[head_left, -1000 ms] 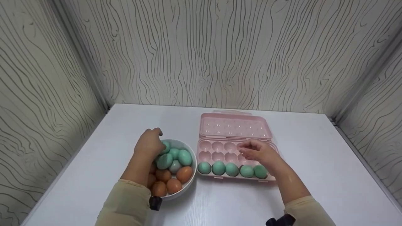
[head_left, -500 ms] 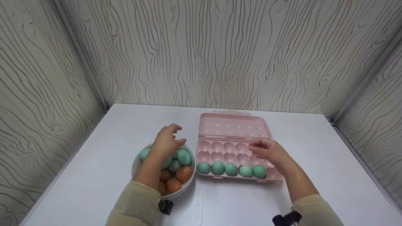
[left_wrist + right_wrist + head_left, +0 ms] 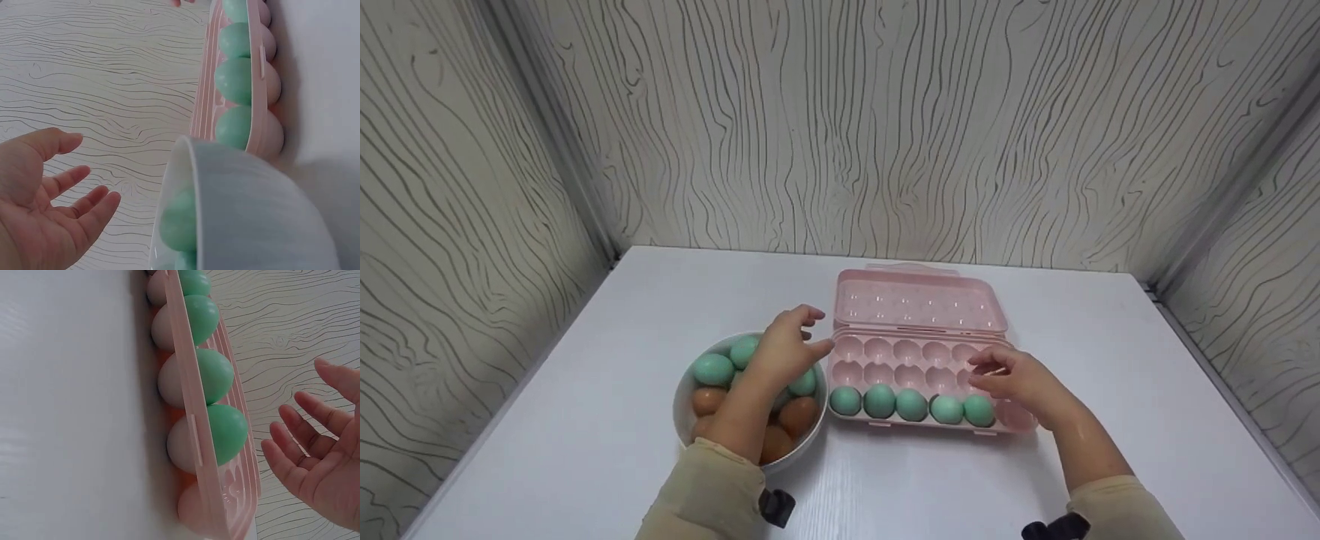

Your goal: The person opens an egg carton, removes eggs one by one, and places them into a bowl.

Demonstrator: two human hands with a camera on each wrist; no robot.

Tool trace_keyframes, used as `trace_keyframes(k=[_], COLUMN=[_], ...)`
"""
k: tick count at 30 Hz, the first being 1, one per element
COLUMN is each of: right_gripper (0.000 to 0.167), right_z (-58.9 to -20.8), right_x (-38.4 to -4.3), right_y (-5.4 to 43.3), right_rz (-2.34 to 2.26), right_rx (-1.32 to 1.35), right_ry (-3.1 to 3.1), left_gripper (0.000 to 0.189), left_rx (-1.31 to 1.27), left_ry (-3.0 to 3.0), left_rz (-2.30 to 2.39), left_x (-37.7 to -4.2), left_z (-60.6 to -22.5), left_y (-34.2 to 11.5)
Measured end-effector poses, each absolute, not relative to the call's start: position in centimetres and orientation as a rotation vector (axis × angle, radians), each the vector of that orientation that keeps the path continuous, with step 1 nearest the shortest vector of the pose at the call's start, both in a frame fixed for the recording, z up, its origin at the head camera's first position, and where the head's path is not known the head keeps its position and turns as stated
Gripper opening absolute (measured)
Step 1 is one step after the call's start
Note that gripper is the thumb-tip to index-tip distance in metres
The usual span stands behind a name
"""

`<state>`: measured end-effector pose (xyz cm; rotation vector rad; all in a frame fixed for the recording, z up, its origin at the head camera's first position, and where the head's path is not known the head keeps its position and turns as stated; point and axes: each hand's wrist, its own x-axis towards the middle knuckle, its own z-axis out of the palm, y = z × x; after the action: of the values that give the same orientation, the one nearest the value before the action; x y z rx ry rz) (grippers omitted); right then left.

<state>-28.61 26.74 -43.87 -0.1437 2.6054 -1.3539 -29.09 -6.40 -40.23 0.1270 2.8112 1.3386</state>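
Observation:
My left hand (image 3: 789, 351) hovers above the far right part of the white bowl (image 3: 682, 412), fingers apart and nothing in them, as the left wrist view also shows. Green eggs (image 3: 713, 370) lie at the back of the bowl and brown eggs (image 3: 709, 401) at the front, partly hidden by my forearm. Over the right end of the pink egg carton (image 3: 885, 425) is my right hand (image 3: 1024, 381), empty, its fingers loosely bent in the right wrist view. Several green eggs (image 3: 947, 409) fill the carton's front row, except its rightmost cup (image 3: 1015, 416); the two rows behind show bare cups.
The carton's lid (image 3: 919, 300) is folded back, lying behind the cups. Bowl and carton stand side by side on a white table (image 3: 885, 487). Patterned panels (image 3: 840, 135) rise at the back and both sides.
My left hand has left a green egg at the bowl's back left and moved right, empty, toward the carton. The right hand has shifted right, uncovering more back cups.

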Motion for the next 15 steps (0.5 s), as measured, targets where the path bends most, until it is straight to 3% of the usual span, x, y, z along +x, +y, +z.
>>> trace_keyframes(k=[11,15], right_gripper=[0.044,0.037], right_z=[-45.5,-46.0], right_x=[-27.8,-27.8], right_y=[25.9,25.5], right_rz=[-1.017,-0.911], right_rx=[-0.071,-0.127], right_ry=[2.709,2.805], left_gripper=[0.04,0.038], left_rx=[0.246,0.217], left_ry=[2.75,2.728], left_rz=[1.35,1.368], left_x=[-28.5,-28.4], left_z=[-41.2,-41.2], left_y=[-5.8,-5.6])
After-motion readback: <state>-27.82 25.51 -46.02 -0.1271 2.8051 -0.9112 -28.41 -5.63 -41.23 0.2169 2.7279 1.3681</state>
